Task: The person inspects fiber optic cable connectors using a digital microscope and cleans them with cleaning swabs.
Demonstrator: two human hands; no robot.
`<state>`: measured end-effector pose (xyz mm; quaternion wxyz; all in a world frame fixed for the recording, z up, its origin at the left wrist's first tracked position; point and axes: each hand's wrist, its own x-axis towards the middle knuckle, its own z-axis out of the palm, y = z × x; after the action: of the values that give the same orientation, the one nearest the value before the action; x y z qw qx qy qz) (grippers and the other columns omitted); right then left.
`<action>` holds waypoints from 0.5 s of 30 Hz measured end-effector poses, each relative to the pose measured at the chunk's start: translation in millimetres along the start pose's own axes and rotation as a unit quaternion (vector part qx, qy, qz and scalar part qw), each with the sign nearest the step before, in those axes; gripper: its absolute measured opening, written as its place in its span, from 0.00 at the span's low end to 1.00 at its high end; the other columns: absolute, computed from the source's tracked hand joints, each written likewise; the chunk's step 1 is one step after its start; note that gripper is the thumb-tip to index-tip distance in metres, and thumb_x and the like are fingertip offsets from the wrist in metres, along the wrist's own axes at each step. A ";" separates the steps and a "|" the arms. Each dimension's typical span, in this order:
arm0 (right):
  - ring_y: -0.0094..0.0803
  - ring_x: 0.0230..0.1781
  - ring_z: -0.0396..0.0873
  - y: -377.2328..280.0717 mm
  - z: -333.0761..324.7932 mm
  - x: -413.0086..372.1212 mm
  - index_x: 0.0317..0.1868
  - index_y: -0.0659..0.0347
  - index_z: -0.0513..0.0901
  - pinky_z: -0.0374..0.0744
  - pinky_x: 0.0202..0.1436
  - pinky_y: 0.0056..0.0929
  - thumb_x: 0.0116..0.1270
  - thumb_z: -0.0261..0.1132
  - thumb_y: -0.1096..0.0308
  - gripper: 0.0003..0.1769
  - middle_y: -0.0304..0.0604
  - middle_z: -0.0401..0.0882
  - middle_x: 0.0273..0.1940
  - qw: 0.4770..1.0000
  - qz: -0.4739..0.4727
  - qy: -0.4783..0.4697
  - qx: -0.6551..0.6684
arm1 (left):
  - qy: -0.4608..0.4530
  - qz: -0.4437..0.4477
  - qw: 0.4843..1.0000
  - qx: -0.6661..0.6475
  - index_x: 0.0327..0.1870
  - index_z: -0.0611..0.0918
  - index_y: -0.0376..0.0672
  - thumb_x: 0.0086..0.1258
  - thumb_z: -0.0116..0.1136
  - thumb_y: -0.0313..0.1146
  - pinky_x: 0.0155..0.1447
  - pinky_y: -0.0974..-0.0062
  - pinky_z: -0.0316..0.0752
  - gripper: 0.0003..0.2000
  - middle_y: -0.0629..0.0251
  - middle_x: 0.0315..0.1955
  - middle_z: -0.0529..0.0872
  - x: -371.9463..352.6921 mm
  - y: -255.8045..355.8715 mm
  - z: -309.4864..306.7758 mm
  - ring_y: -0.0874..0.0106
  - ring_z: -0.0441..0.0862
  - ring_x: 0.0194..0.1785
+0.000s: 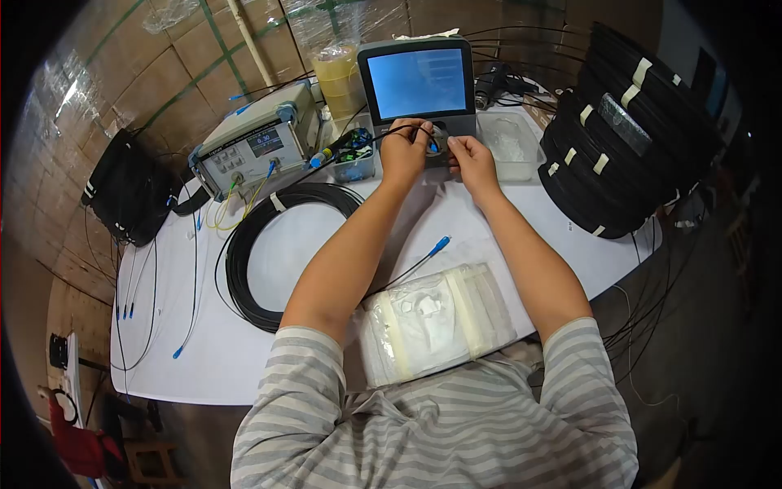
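My left hand (pixel 403 155) is closed around a thin black fiber optic cable, near the end with a blue connector (pixel 433 146). That connector is close to the front of a desktop unit with a lit blue screen (pixel 419 81). My right hand (pixel 474 165) is just right of it, thumb and fingers pinched at the unit's front; whatever they grip is hidden. Below my left forearm lies a coil of black cable (pixel 238 273). Another blue connector (pixel 441 244) rests on the white table between my arms.
A plastic-wrapped package (pixel 436 318) lies at the table's near edge. A test instrument (pixel 252 151) with a small display stands left, beside a clear tray (pixel 364 173) of small parts. A clear box (pixel 513 167) and stacked black cable coils (pixel 607 163) are right. Loose cables hang left.
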<state>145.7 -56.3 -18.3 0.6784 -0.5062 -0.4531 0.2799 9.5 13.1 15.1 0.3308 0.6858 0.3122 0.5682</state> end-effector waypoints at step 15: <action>0.18 0.32 0.78 1.1 0.2 0.1 0.44 0.61 0.86 0.77 0.35 0.19 0.78 0.66 0.53 0.17 0.32 0.83 0.33 1.000 0.003 -0.002 0.004 | 0.036 0.041 0.998 0.014 0.40 0.89 0.37 0.71 0.71 0.39 0.45 0.69 0.79 0.12 0.62 0.38 0.88 -0.9 -1.7 4.6 0.68 0.86 0.38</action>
<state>145.7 -55.8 -19.3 0.6785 -0.5043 -0.4520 0.2846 13.8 13.0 12.6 0.2862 0.6817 0.3038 0.6009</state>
